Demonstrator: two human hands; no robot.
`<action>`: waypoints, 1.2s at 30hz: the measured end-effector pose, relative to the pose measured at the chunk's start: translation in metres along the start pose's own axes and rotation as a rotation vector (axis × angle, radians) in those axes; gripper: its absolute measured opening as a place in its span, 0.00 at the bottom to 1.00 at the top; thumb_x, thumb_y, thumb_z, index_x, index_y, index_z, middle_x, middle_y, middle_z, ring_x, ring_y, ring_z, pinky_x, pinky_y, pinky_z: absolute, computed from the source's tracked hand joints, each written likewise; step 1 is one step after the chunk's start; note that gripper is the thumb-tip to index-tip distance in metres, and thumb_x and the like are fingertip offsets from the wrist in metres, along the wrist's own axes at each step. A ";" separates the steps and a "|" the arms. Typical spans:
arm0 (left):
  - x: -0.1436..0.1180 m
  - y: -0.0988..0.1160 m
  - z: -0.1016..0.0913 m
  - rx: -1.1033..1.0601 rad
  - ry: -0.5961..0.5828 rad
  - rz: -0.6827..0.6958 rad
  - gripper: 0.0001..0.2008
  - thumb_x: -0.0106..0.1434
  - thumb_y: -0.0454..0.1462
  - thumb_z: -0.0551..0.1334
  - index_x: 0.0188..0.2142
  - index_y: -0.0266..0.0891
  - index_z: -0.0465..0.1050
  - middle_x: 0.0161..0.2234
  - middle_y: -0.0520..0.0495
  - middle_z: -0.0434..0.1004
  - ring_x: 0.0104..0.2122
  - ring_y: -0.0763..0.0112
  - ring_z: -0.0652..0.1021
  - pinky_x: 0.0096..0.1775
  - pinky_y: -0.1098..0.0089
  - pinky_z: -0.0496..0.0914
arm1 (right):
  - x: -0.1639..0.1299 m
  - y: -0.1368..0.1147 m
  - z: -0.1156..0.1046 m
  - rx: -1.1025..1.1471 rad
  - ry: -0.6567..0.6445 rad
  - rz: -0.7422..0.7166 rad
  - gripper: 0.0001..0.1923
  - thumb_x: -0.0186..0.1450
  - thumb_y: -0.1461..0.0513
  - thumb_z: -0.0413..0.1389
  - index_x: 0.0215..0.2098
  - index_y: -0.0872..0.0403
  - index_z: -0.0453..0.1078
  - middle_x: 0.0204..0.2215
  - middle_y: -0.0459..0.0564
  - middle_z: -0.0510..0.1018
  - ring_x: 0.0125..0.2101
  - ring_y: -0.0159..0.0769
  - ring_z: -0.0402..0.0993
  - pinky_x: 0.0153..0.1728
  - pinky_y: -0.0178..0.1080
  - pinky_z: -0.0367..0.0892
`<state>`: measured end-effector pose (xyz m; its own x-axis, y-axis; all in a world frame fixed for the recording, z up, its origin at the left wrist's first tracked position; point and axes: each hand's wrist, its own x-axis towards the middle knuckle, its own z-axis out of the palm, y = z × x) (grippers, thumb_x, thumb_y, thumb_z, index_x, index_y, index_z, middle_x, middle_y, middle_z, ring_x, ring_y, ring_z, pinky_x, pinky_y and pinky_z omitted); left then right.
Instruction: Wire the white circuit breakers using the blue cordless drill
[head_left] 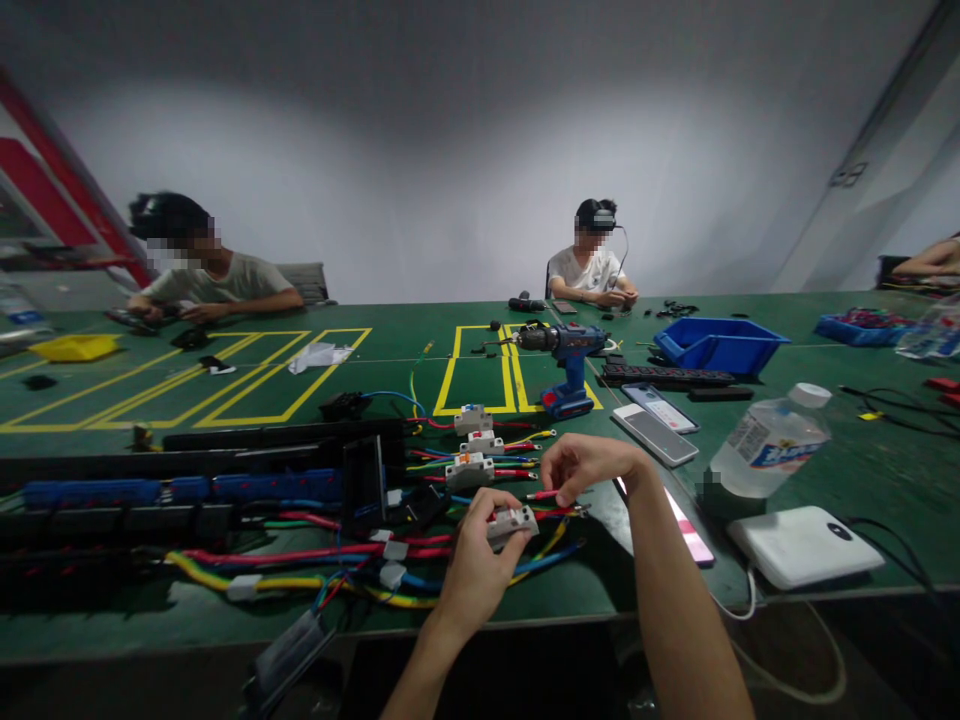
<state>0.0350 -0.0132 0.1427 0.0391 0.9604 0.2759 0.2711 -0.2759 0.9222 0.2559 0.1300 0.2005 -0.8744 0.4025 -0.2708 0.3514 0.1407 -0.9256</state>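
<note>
My left hand (pixel 486 560) is closed around a small white circuit breaker (pixel 513 524) just above the table's near side. Close to its right, my right hand (pixel 581 468) pinches the end of a red wire (pixel 543 495) between thumb and fingertips. The wire's end lies near the breaker; whether they touch I cannot tell. Beyond my hands, more circuit breakers (pixel 469 470) sit in a row with wires attached. Thick red, blue and yellow-green cables (pixel 300 556) run from the left towards my hands, some with white tags.
Black and blue power strips (pixel 187 490) fill the left. A cordless drill (pixel 566 355) stands ahead, with a blue bin (pixel 720 345) behind. At right are phones (pixel 656 432), a plastic bottle (pixel 776 445) and a white power bank (pixel 806 548). Co-workers (pixel 592 265) sit across the green table.
</note>
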 end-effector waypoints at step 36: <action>0.000 0.002 0.001 -0.002 0.022 0.027 0.09 0.61 0.36 0.65 0.42 0.42 0.71 0.40 0.49 0.73 0.39 0.66 0.75 0.41 0.67 0.69 | 0.015 -0.014 0.009 -0.194 -0.147 0.085 0.33 0.43 0.51 0.75 0.39 0.56 0.68 0.21 0.37 0.74 0.20 0.27 0.68 0.22 0.29 0.60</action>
<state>0.0360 -0.0133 0.1441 0.0247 0.9515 0.3067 0.2683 -0.3018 0.9148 0.2344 0.1262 0.2073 -0.8734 0.2866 -0.3938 0.4707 0.2889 -0.8336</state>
